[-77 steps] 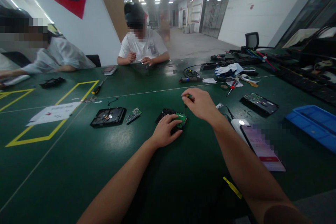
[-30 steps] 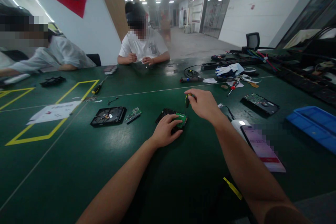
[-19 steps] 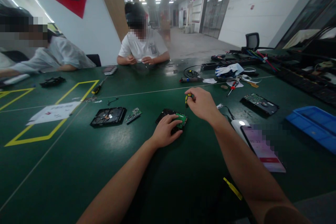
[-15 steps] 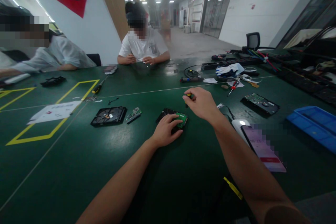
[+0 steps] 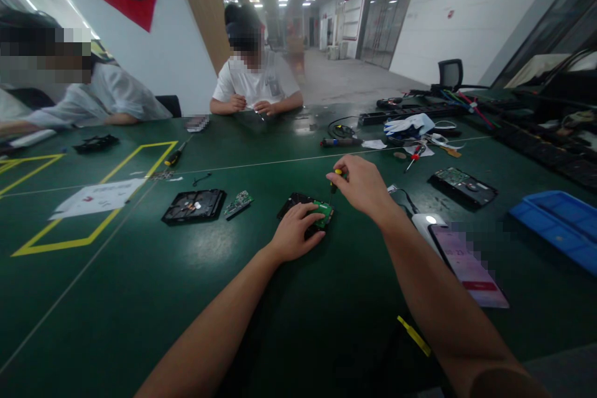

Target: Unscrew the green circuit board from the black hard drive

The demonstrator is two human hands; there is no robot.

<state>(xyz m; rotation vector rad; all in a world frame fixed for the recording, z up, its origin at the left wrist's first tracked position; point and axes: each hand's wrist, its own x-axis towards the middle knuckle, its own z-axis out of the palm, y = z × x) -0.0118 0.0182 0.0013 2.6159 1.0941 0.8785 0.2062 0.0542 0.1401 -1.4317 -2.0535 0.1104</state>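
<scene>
A black hard drive (image 5: 290,201) with a green circuit board (image 5: 323,210) facing up lies on the table in front of me. Across it rests my left hand (image 5: 293,230), fingers over the board and thumb along the near side, holding the drive; it hides much of the drive. My right hand (image 5: 361,183) pinches a small yellow-and-black screwdriver (image 5: 334,187) upright above the board's right end. Whether its tip touches a screw is too small to tell. Left of the drive lie a loose circuit board (image 5: 239,204) and another black hard drive (image 5: 194,206).
To the right are a third hard drive (image 5: 462,186), a phone (image 5: 466,264), a blue tray (image 5: 555,227) and a red screwdriver (image 5: 415,157). Near my right forearm lies a yellow strip (image 5: 414,336). Two people sit across the table, one handling something small (image 5: 259,113).
My right hand's fingers have shifted slightly on the screwdriver, and more of its yellow top shows. My left hand stays in place on the hard drive.
</scene>
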